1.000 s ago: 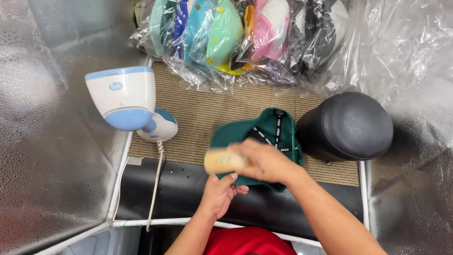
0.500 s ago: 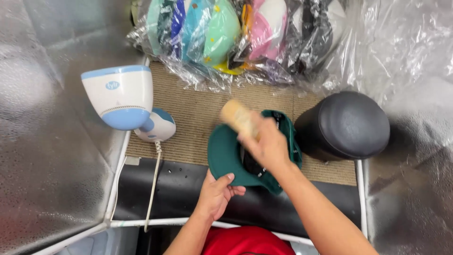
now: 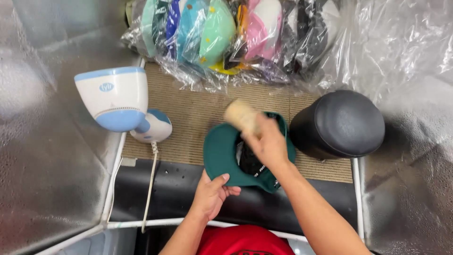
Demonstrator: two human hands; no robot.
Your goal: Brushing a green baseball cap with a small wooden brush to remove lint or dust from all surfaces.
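Observation:
A dark green cap (image 3: 222, 153) lies upside down on the tan mat, its brim toward me. My left hand (image 3: 213, 193) grips the brim's near edge, thumb on top. Over the cap's opening, my right hand (image 3: 268, 141) is closed on a pale tan brush or sponge block (image 3: 240, 115), blurred with motion, at the cap's far rim. The cap's dark inside lining shows beneath that hand.
A white and blue handheld steamer (image 3: 115, 99) with a cord stands at the left. A black rounded cap form (image 3: 342, 125) sits to the right. Several bagged colourful caps (image 3: 217, 35) are stacked at the back. Silver foil walls (image 3: 42, 141) enclose the booth.
My right hand carried the tan block from the cap's near edge up over the cap to its far rim. The cap turned so its brim faces me. My left hand stayed on the brim.

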